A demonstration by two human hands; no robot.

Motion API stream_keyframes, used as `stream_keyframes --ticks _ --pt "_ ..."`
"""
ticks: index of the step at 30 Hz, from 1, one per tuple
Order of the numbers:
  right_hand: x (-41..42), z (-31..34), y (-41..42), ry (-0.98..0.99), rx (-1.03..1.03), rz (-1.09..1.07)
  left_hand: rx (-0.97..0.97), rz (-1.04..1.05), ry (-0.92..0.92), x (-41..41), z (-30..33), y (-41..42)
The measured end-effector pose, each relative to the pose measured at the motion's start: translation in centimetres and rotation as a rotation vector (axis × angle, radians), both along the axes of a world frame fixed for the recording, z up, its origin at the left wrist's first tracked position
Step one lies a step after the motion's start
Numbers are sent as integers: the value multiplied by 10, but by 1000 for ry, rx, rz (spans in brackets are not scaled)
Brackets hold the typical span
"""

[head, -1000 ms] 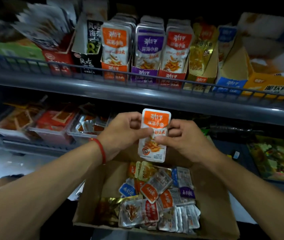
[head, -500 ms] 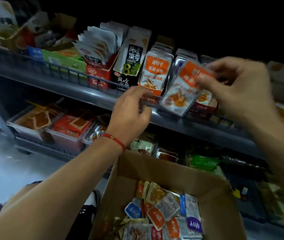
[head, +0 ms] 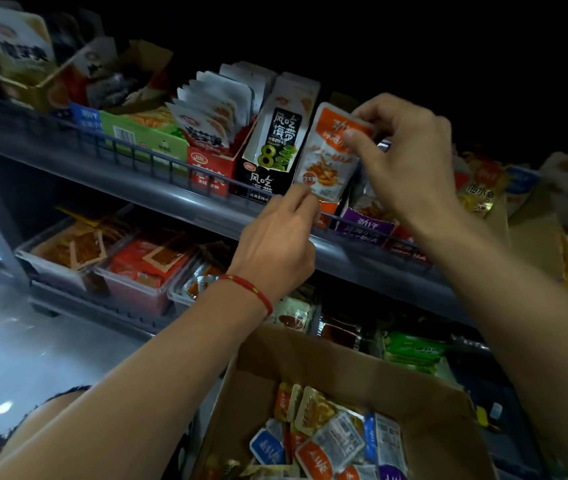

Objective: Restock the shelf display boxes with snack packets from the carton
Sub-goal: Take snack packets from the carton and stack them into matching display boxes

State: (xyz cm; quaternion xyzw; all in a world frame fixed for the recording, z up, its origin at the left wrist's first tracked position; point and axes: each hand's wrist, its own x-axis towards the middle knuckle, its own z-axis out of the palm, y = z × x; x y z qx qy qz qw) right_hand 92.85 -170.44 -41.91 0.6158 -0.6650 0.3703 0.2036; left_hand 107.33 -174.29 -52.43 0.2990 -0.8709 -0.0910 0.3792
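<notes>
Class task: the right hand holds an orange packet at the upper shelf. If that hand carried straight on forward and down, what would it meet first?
Most likely the right hand would press the orange packet into the packets standing in the display box behind the shelf rail; depth is unclear.

Orange-topped white packet with orange food print; black display box with white characters. Brown carton; red bracelet; grey shelf.

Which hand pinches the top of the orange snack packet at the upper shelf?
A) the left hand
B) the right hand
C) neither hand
B: the right hand pinches the top of the orange snack packet; the left hand holds its bottom corner.
</notes>
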Motion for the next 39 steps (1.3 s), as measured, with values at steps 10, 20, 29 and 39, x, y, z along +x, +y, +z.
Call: stream_keyframes --ticks 10,20,29,39 --pt "0 -9 -7 648 144 -333 -1 -3 2 -2 0 -2" --pt "0 -22 38 597 -51 -178 -14 -83 39 5 -11 1" --pt "-19 -124 156 424 266 11 150 -324 -368 -5 -63 84" --pt "-59 -149 198 -140 489 29 337 -657 -1077 -26 -223 122"
